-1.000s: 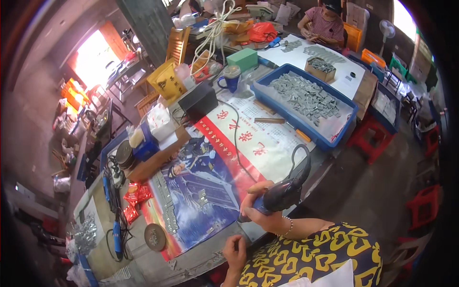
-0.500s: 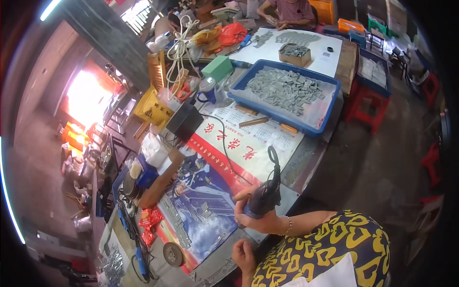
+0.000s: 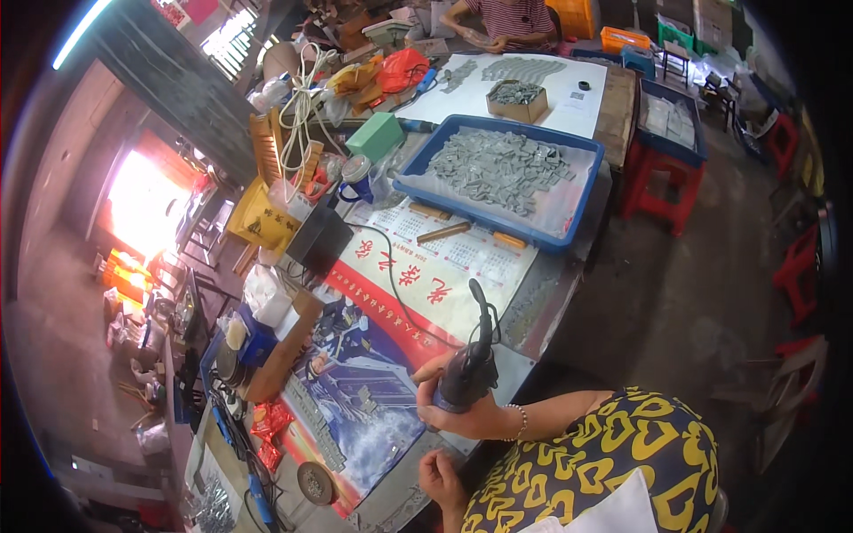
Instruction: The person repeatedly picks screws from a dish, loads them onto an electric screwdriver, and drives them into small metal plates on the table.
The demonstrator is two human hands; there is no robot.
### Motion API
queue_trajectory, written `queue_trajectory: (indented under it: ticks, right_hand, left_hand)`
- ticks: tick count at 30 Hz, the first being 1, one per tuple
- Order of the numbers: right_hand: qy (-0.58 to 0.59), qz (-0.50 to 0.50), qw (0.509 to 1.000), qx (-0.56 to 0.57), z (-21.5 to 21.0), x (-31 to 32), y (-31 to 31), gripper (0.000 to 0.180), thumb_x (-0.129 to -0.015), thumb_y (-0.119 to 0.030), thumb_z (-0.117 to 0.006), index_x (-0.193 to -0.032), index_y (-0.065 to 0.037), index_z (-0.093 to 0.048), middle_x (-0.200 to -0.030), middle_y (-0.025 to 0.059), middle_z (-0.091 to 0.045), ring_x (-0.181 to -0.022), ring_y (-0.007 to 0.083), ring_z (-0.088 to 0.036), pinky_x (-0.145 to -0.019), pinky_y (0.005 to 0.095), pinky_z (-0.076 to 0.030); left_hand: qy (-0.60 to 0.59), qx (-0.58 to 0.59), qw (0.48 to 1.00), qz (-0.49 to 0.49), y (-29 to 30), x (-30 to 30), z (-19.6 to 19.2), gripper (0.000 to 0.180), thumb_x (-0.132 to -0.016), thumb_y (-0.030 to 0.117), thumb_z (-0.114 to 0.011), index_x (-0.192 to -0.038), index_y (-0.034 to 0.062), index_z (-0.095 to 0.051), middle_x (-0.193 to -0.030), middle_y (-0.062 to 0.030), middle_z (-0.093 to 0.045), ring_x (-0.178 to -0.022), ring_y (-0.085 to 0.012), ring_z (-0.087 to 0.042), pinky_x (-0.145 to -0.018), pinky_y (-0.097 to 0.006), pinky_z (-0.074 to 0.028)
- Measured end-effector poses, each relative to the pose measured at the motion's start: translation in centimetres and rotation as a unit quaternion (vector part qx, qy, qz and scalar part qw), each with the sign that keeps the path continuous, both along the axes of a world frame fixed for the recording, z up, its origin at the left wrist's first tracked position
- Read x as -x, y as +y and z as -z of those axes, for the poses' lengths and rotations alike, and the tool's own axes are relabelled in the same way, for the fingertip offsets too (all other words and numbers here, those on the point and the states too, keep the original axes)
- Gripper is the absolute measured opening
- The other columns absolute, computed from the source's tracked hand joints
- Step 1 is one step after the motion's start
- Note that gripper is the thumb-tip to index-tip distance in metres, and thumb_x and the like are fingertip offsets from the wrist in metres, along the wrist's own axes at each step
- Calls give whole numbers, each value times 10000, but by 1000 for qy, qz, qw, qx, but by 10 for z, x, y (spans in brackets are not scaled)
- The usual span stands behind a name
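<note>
My right hand (image 3: 455, 407) grips a dark electric screwdriver (image 3: 469, 380), held upright over the near right edge of the table. Its hanging loop and cord are at the top; the tip is hidden by the hand. Just below, my left hand (image 3: 439, 480) is closed near the table edge, its fingers curled; anything in them is hidden. Beside the hands, small grey metal pieces (image 3: 318, 433) lie in rows on a glossy blue poster (image 3: 391, 435). A round dish (image 3: 314, 482) of tiny parts stands near the poster's lower corner.
A blue tray (image 3: 586, 191) of grey pieces stands beyond the calendar sheet (image 3: 484, 284). A black box (image 3: 318, 242) trails a cord across it. Blue-handled tools (image 3: 256, 487) and red packets (image 3: 269, 422) lie left. Across the table sits another person (image 3: 511, 22); a red stool (image 3: 662, 191) stands right.
The view has shifted, so the table's things sit slightly further left. Both hands keep nearly the same place over the table, and the screwdriver stays in my right hand.
</note>
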State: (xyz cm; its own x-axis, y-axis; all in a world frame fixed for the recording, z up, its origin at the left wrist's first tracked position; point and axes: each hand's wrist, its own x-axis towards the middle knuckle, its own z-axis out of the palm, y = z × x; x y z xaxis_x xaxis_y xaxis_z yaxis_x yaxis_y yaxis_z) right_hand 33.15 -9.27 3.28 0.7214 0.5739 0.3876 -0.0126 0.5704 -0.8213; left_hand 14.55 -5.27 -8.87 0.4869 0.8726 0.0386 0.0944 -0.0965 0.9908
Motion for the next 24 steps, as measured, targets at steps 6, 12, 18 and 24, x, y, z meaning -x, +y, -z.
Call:
queue_trajectory:
  ticks: [6,12,18,24]
  right_hand:
    - [5,2,1000,-2,-2,1,-6,434,-737,56,-695,-1114,-40,-501,-810,27,-612,-731,67,-598,-661,224,-479]
    - [-12,12,1000,-14,-4,2,-11,432,-736,70,-688,-1108,-44,-501,-805,22,-610,-726,62,-594,-653,213,-473]
    - [-30,25,999,-18,-10,7,-19,430,-741,74,-683,-1110,-50,-500,-806,29,-608,-708,65,-591,-650,214,-474]
    - [-12,-2,999,-33,-7,18,-31,459,-747,99,-665,-1131,-56,-467,-814,44,-605,-715,89,-613,-656,224,-498]
  left_hand:
    - [-19,-2,1000,9,-3,3,3,104,-960,109,-549,-964,7,-570,-793,-31,-581,-701,-74,-514,-640,-200,-418]
    - [-16,-12,1000,7,-4,2,-2,116,-964,116,-538,-965,4,-568,-793,-36,-580,-701,-78,-515,-646,-203,-421]
    - [-20,-23,1000,3,-1,6,3,121,-967,118,-531,-972,2,-567,-799,-37,-580,-700,-78,-518,-650,-204,-426]
    - [-60,-29,998,-1,-1,9,10,92,-955,93,-541,-961,12,-584,-799,-6,-581,-684,-50,-506,-615,-182,-409]
